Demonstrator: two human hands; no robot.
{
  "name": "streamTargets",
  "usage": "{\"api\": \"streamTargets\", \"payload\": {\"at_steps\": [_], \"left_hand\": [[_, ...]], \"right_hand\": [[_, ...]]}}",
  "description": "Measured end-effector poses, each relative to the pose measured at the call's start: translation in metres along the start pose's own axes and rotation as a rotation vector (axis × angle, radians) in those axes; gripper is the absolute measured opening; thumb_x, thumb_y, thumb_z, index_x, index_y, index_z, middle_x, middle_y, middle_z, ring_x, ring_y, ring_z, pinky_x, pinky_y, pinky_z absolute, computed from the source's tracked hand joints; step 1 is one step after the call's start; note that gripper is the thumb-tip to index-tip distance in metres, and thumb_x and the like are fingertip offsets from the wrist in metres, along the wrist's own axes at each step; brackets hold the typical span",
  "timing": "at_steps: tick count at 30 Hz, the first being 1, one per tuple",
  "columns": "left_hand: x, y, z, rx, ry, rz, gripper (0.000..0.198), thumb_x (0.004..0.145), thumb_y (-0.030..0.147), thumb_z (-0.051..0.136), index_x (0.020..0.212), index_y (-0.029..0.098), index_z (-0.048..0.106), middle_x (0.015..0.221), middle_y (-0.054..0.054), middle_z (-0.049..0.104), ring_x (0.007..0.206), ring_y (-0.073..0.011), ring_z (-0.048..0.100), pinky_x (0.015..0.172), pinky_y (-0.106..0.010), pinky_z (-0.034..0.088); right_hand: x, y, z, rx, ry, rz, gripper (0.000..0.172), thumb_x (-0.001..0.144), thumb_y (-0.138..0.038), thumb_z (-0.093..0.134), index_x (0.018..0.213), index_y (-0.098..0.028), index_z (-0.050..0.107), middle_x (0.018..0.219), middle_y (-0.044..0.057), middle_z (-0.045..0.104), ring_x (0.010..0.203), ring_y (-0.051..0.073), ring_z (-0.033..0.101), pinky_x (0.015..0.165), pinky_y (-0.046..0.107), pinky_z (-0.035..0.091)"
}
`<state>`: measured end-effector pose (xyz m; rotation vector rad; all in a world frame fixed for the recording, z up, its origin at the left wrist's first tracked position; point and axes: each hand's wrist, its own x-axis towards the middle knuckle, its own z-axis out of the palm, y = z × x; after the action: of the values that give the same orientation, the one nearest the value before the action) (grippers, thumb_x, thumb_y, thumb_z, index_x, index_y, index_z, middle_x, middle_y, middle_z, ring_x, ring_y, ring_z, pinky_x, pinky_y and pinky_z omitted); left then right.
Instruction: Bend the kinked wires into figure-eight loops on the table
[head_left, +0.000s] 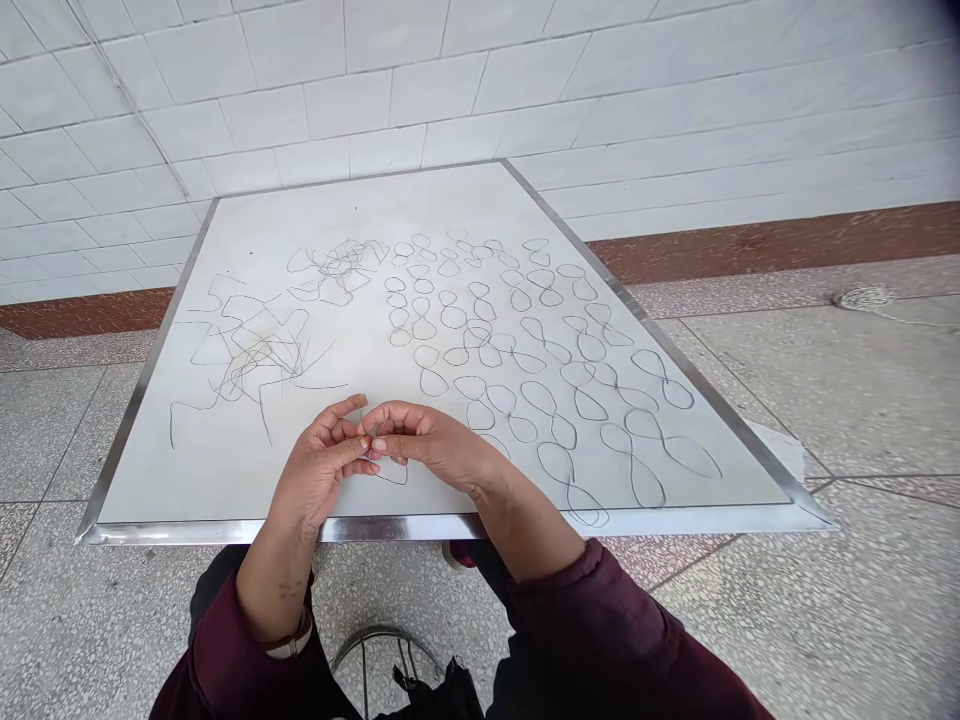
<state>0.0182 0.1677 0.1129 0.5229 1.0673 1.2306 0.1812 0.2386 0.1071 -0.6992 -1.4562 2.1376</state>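
Left hand, right hand both pinch thin wire by near edge of surface; figure-eight loops toward right edge, tangled bent wires toward left.

Both sleeves are deep maroon — the left cuff shows a pale band (brown-marked).

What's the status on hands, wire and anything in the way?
Left hand and right hand together, pinching a bent wire. Figure-eight loops to the right, tangled wires to the left. No obstruction visible.
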Motion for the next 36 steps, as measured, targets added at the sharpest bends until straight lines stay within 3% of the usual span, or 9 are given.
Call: {"api": "streamTargets", "payload": {"at_steps": [15,21,32,36], "left_hand": [[-0.001,-0.001,0.002,-0.053,-0.072,0.033,0.044,0.074,0.016,0.079,0.117,0.021,0.069,0.080,0.001,0.067,0.073,-0.0141,0.068,0.072,-0.031,0.058],[0.002,-0.007,0.005,-0.022,-0.010,0.099,0.039,0.071,0.021,0.084,0.108,0.022,0.073,0.071,0.002,0.066,0.066,-0.0126,0.067,0.064,-0.026,0.058],[0.003,-0.005,0.004,0.067,0.013,0.146,0.042,0.070,0.021,0.084,0.111,0.023,0.072,0.074,0.003,0.067,0.066,-0.0110,0.067,0.065,-0.025,0.058],[0.002,-0.007,0.003,0.130,0.020,0.173,0.044,0.072,0.021,0.082,0.114,0.022,0.070,0.074,0.002,0.067,0.068,-0.0118,0.067,0.066,-0.026,0.058]], "right_hand": [[0.002,0.002,0.001,0.044,0.055,0.019,0.016,0.079,-0.032,0.074,0.078,-0.018,0.065,0.068,-0.001,0.061,0.060,0.010,0.043,0.055,0.026,0.029],[0.001,0.001,0.002,0.062,0.055,0.011,0.019,0.078,-0.034,0.074,0.078,-0.019,0.063,0.066,-0.003,0.059,0.058,0.010,0.043,0.055,0.026,0.028],[-0.004,-0.005,0.002,-0.118,0.048,-0.072,0.022,0.089,-0.042,0.066,0.086,-0.020,0.064,0.077,-0.001,0.059,0.065,0.011,0.044,0.063,0.027,0.037],[-0.003,-0.008,0.005,-0.114,0.136,-0.087,0.022,0.088,-0.041,0.066,0.086,-0.020,0.063,0.075,-0.002,0.058,0.065,0.011,0.047,0.064,0.027,0.041]]}}
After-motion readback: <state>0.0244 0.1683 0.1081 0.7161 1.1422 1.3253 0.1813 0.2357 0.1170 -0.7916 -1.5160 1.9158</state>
